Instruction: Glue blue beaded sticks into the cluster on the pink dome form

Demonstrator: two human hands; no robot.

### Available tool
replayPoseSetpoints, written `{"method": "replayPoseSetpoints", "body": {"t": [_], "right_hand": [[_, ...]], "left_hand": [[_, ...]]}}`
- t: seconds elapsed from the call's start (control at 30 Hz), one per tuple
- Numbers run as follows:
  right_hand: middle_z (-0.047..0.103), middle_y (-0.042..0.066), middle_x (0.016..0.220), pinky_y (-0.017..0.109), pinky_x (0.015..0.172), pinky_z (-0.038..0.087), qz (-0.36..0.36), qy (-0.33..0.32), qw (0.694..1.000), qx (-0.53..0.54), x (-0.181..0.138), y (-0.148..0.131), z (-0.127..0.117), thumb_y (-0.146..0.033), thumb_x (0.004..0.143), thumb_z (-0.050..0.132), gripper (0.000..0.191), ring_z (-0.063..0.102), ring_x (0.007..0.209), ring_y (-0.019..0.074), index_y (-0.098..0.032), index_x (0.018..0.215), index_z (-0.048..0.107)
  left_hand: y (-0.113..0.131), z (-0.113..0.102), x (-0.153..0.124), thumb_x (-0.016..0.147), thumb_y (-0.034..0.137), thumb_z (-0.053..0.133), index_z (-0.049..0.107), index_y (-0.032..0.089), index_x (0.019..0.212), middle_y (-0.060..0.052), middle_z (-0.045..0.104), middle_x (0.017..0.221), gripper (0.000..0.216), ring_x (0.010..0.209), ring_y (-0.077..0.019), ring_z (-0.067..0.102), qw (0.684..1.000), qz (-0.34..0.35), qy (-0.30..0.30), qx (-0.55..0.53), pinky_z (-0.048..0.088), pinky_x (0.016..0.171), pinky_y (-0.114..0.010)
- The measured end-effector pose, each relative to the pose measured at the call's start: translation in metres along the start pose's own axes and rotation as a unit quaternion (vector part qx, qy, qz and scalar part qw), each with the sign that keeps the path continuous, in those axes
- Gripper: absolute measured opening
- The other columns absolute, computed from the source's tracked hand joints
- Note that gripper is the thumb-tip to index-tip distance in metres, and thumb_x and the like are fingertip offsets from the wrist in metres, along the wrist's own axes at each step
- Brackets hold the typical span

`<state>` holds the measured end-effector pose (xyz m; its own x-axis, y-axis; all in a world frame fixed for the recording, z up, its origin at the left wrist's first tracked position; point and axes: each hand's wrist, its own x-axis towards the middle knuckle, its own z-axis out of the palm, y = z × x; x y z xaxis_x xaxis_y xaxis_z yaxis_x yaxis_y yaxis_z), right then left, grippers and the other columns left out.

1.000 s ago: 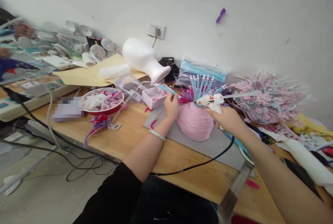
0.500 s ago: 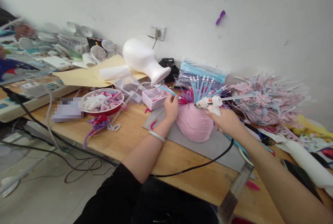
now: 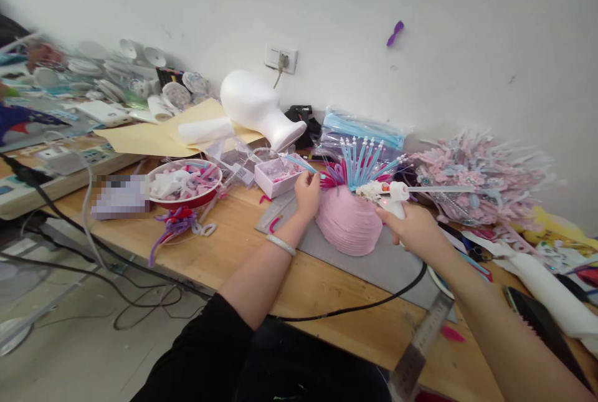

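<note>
My left hand (image 3: 307, 193) is closed in a pinch on a thin blue stick (image 3: 295, 161), pressing its end against the left top of a pink ribbed dome (image 3: 348, 225). Several blue sticks with pearl tips (image 3: 360, 159) and pink loops stand up from the dome's top. My right hand (image 3: 412, 225) grips a white glue gun (image 3: 389, 193), its nozzle pointing left at the dome's top. The gun's black cord (image 3: 355, 308) trails across the table toward me. The dome sits on a grey mat (image 3: 397, 263).
A wooden table (image 3: 243, 252) holds a red bowl of pink bits (image 3: 185, 184), a small pink box (image 3: 276, 176), a white foam head (image 3: 259, 106), a packet of blue sticks (image 3: 362, 128), a pink ornament pile (image 3: 481, 174) and a metal ruler (image 3: 420, 343). Cables hang at left.
My right hand and the glue gun have shifted slightly right and down, away from the dome's top. My left hand has stayed put.
</note>
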<state>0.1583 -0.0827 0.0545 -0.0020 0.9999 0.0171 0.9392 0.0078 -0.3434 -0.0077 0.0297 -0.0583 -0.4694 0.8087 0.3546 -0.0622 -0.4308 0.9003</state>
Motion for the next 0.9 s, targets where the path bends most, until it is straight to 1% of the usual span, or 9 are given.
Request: {"method": "replayPoseSetpoints", "body": {"t": [0.13,0.23,0.37,0.5,0.67,0.8,0.9], "right_hand": [[0.054,0.0,0.043,0.024,0.049,0.037,-0.012,0.016,1.0,-0.013,0.0017,-0.0031,0.0014,-0.044,0.08,0.041,0.034,0.053,0.042,0.015,-0.018,0.066,0.058],[0.053,0.0,0.041,0.025,0.05,0.037,-0.018,0.006,1.0,-0.015,0.0026,-0.0042,0.0034,-0.04,0.08,0.042,0.031,0.053,0.042,0.0155,-0.018,0.066,0.06],[0.052,-0.001,0.039,0.025,0.049,0.039,-0.008,0.004,1.0,0.021,0.0005,-0.002,0.0051,-0.041,0.079,0.043,0.032,0.051,0.038,0.0151,-0.019,0.063,0.058],[0.051,-0.002,0.038,0.025,0.047,0.039,0.002,0.003,0.999,0.035,-0.002,0.0001,0.0056,-0.042,0.079,0.043,0.031,0.05,0.036,0.0147,-0.02,0.063,0.058],[0.052,-0.001,0.039,0.025,0.05,0.039,0.008,0.0,1.0,0.026,-0.0038,0.0014,0.0059,-0.045,0.079,0.042,0.036,0.052,0.039,0.0151,-0.02,0.057,0.054],[0.053,-0.001,0.04,0.025,0.051,0.039,-0.003,0.012,1.0,0.019,-0.005,0.003,0.0068,-0.046,0.079,0.042,0.034,0.054,0.043,0.016,-0.02,0.059,0.054],[0.054,0.0,0.041,0.025,0.05,0.038,-0.008,0.016,1.0,0.016,-0.0055,0.0033,0.0067,-0.046,0.079,0.042,0.035,0.055,0.045,0.0163,-0.02,0.058,0.053]], "left_hand": [[-0.0004,0.0002,-0.0001,0.074,0.018,0.049,0.036,0.018,0.055,0.005,0.036,0.055,0.023,0.056,-0.0094,0.033,1.0,-0.002,-0.007,-0.004,0.025,0.056,-0.023],[-0.0006,0.0003,0.0002,0.074,0.018,0.05,0.036,0.018,0.055,0.005,0.036,0.055,0.024,0.056,-0.0093,0.033,1.0,-0.001,-0.005,-0.008,0.025,0.056,-0.022],[-0.0001,0.0003,0.0004,0.074,0.018,0.05,0.037,0.018,0.054,0.005,0.037,0.055,0.024,0.056,-0.0093,0.034,1.0,-0.003,-0.004,-0.007,0.025,0.056,-0.022],[0.0006,0.0,0.0003,0.074,0.017,0.05,0.038,0.018,0.055,0.006,0.036,0.054,0.023,0.056,-0.0092,0.034,1.0,-0.007,-0.004,-0.004,0.025,0.056,-0.022],[-0.0008,-0.0001,0.0005,0.074,0.017,0.05,0.036,0.018,0.054,0.006,0.035,0.054,0.024,0.055,-0.0091,0.033,1.0,-0.007,-0.007,-0.002,0.025,0.055,-0.022],[-0.0007,0.0002,0.0002,0.074,0.018,0.05,0.037,0.018,0.055,0.006,0.035,0.054,0.024,0.055,-0.0091,0.032,1.0,-0.009,-0.008,-0.001,0.024,0.055,-0.022],[0.0006,0.0001,-0.0004,0.074,0.018,0.051,0.037,0.018,0.054,0.006,0.035,0.054,0.024,0.055,-0.0091,0.033,1.0,-0.008,-0.008,0.002,0.025,0.056,-0.022]]}}
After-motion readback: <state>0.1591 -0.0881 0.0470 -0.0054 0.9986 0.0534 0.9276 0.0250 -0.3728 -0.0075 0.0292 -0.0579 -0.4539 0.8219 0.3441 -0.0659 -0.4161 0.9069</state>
